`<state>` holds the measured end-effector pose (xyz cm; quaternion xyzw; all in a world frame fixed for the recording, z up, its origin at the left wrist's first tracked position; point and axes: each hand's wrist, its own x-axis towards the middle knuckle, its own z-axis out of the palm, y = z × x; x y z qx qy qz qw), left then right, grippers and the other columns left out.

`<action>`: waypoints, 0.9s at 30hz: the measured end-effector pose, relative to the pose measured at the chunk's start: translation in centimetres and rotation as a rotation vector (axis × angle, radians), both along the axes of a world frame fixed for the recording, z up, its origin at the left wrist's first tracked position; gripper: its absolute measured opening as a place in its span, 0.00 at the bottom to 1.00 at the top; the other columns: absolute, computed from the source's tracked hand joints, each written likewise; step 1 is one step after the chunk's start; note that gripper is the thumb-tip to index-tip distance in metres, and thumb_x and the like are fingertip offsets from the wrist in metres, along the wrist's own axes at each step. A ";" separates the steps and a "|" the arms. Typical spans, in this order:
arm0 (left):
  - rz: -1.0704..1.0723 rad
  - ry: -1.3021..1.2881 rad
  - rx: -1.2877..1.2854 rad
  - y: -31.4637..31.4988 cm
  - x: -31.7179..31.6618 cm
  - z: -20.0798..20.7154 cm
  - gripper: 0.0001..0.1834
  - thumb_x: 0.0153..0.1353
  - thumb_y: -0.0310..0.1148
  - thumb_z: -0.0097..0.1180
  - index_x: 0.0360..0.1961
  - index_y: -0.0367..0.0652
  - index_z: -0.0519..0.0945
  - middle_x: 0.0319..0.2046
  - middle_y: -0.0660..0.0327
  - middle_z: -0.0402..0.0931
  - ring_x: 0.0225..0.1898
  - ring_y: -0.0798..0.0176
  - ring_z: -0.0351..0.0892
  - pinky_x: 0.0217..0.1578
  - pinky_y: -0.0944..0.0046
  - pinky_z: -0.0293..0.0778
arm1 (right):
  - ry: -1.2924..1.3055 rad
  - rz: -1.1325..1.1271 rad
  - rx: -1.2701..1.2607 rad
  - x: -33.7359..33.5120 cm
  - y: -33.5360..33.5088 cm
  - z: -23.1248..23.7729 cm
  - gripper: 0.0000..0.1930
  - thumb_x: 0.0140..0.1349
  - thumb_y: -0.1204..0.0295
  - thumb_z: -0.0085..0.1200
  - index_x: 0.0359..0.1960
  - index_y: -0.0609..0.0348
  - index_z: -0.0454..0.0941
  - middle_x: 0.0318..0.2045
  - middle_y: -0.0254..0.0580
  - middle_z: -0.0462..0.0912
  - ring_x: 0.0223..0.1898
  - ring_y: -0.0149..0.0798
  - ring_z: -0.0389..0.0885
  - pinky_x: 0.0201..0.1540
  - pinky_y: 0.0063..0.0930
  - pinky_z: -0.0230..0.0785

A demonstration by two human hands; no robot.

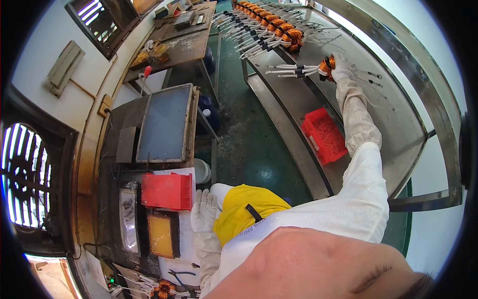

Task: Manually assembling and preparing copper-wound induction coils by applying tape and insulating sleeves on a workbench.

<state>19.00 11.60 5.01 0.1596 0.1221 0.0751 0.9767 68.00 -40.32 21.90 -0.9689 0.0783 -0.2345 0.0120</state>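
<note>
On the metal rack at the right, my right hand (341,69), in a white glove, is closed around a copper-wound ring coil (326,68). White-sleeved leads (291,70) with a dark band stretch left from that coil, and thinner leads with lugs lie to its right. Several similar orange coils (271,23) stand in a row farther back on the rack. My left hand (203,209), also gloved, hangs open with its fingers extended, holding nothing. It is beside a red plastic box (167,192) at the edge of the left workbench.
A red bin (323,137) sits on the rack's lower level. The left bench carries a glass-topped frame (165,124), a silvery molten-looking trough (129,220), a tray of amber material (161,236), pliers (181,273) and another coil (164,288). A white bucket (202,171) stands below.
</note>
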 end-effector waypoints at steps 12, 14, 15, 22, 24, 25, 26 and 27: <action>-0.176 0.033 0.058 -4.7 6.8 -0.2 0.24 0.75 0.34 0.52 0.69 0.40 0.68 0.66 0.46 0.69 0.67 0.46 0.71 0.73 0.44 0.64 | -0.032 0.263 0.079 3.9 -4.8 -5.1 0.34 0.53 0.74 0.63 0.64 0.33 0.72 0.63 0.34 0.74 0.66 0.50 0.70 0.69 0.50 0.62; -0.179 0.040 0.063 -5.4 7.4 -0.5 0.25 0.75 0.35 0.52 0.69 0.40 0.68 0.66 0.45 0.69 0.67 0.46 0.71 0.73 0.44 0.63 | -0.054 0.196 -0.013 3.5 -4.2 -5.0 0.37 0.53 0.71 0.65 0.66 0.25 0.69 0.64 0.35 0.71 0.66 0.49 0.68 0.69 0.59 0.60; -0.182 0.037 0.073 -5.7 7.6 -0.7 0.25 0.75 0.35 0.52 0.69 0.40 0.68 0.66 0.45 0.69 0.67 0.46 0.71 0.73 0.44 0.63 | -0.026 0.103 -0.070 3.3 -3.7 -4.9 0.38 0.53 0.70 0.66 0.67 0.23 0.68 0.64 0.35 0.71 0.66 0.50 0.68 0.68 0.61 0.59; -0.203 0.080 0.124 -5.9 7.4 -1.4 0.27 0.73 0.36 0.55 0.69 0.40 0.67 0.66 0.46 0.69 0.68 0.47 0.70 0.73 0.45 0.63 | 0.040 0.129 0.162 1.0 -2.8 -4.8 0.54 0.47 0.65 0.75 0.75 0.21 0.54 0.69 0.50 0.60 0.67 0.66 0.66 0.64 0.62 0.69; -0.192 0.090 0.119 -5.5 7.1 -1.5 0.27 0.72 0.35 0.56 0.69 0.40 0.67 0.66 0.46 0.69 0.68 0.47 0.70 0.73 0.45 0.64 | 0.007 0.180 0.251 1.3 -2.5 -5.3 0.59 0.42 0.65 0.79 0.75 0.26 0.52 0.70 0.56 0.55 0.67 0.71 0.65 0.66 0.59 0.69; -0.182 0.109 0.108 -5.4 6.9 -1.6 0.27 0.72 0.35 0.56 0.69 0.40 0.68 0.66 0.46 0.69 0.68 0.47 0.70 0.73 0.45 0.64 | 0.014 0.123 0.240 1.6 -2.1 -5.6 0.61 0.39 0.64 0.80 0.75 0.28 0.51 0.71 0.58 0.53 0.67 0.72 0.64 0.67 0.58 0.69; -0.174 0.126 0.105 -5.3 6.7 -1.7 0.27 0.72 0.35 0.57 0.69 0.40 0.68 0.66 0.46 0.69 0.68 0.47 0.70 0.72 0.45 0.64 | 0.012 0.080 0.220 1.9 -1.8 -6.0 0.63 0.36 0.64 0.82 0.75 0.30 0.51 0.71 0.60 0.50 0.67 0.74 0.64 0.68 0.56 0.69; -0.166 0.123 0.101 -5.3 6.8 -1.9 0.27 0.72 0.35 0.57 0.69 0.40 0.68 0.66 0.46 0.69 0.67 0.47 0.70 0.72 0.45 0.65 | -0.011 0.092 0.230 1.9 -1.7 -6.2 0.63 0.37 0.65 0.82 0.75 0.30 0.51 0.72 0.59 0.50 0.68 0.73 0.63 0.68 0.56 0.69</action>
